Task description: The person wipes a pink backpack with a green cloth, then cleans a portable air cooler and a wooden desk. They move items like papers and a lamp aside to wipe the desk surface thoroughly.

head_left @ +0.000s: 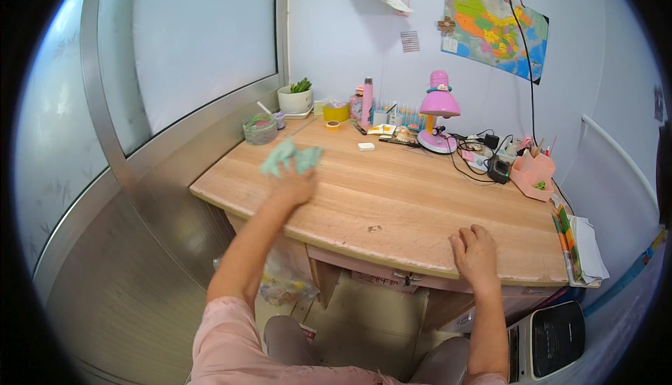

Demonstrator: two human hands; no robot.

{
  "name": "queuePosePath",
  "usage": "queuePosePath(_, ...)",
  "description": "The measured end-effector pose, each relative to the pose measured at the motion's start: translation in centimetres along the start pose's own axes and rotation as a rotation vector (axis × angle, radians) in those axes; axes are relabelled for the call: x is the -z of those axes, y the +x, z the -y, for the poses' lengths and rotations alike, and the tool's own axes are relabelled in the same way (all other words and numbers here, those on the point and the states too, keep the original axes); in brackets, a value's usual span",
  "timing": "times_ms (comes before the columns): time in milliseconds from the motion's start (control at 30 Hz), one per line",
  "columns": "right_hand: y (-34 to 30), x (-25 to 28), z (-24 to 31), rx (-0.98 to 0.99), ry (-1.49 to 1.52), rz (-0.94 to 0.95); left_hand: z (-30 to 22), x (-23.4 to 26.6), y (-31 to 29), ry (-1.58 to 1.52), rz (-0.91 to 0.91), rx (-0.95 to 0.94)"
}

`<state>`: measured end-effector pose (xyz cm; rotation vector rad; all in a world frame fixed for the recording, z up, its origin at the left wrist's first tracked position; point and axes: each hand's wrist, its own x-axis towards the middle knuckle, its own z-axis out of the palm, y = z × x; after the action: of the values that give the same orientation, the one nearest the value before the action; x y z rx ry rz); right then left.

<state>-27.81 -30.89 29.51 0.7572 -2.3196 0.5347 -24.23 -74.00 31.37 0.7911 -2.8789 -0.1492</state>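
Observation:
My left hand (297,185) is on the left part of the wooden desk (413,203), its fingers closed on a crumpled pale green cloth (288,157). The cloth spreads out beyond my fingertips over the desktop. The hand is a little smeared, and its fingers are partly hidden. At the desk's front right edge my right hand (476,250) rests with its fingers bent loosely and holding nothing. Between the two hands, a small dark worn mark (375,229) shows near the front edge.
Along the back stand a potted plant (295,99), a glass jar (261,130), a pink bottle (367,101), a white eraser-like block (366,147) and a pink lamp (439,112). Tangled black cables lie near a pink pen holder (533,175). Books (581,248) stand at the right edge.

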Motion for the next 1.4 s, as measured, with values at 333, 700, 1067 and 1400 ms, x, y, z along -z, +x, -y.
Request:
queuePosePath(333,-0.2,1.1,-0.3,0.081,0.032,0.075,-16.3,-2.5,0.0,-0.300,-0.018,-0.977)
queuePosePath(700,-0.1,1.2,0.1,0.043,0.082,0.120,-3.9,-1.0,9.8,-0.058,0.011,-0.498)
queuePosePath(1067,-0.1,1.1,0.7,0.015,0.122,0.088,20.5,1.6,-0.3,-0.074,-0.256,0.071)
queuePosePath(1400,-0.2,0.8,0.4,-0.018,0.125,0.095,-2.1,-1.4,-11.3,-0.198,-0.252,-0.606)
